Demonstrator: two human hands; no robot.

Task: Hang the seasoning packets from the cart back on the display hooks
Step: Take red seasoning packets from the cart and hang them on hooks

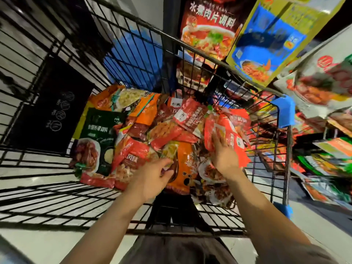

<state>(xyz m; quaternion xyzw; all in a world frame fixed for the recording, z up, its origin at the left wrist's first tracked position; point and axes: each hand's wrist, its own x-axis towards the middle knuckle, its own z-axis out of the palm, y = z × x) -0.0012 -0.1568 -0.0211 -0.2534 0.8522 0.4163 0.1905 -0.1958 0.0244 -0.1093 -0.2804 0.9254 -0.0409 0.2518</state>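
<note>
Black wire cart (209,60), frame centre: heap of glossy red-orange seasoning packets (171,134), too jumbled to count, long axes mixed. Left hand (152,174) curls onto orange packet (182,168); right hand (224,151) lies flat on red packet (228,130).

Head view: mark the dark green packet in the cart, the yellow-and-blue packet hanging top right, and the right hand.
dark green packet (99,128): head view, on its green upper face.
yellow-and-blue packet (270,37): head view, on its blue centre panel.
right hand (225,156): head view, on the back of the hand.
</note>
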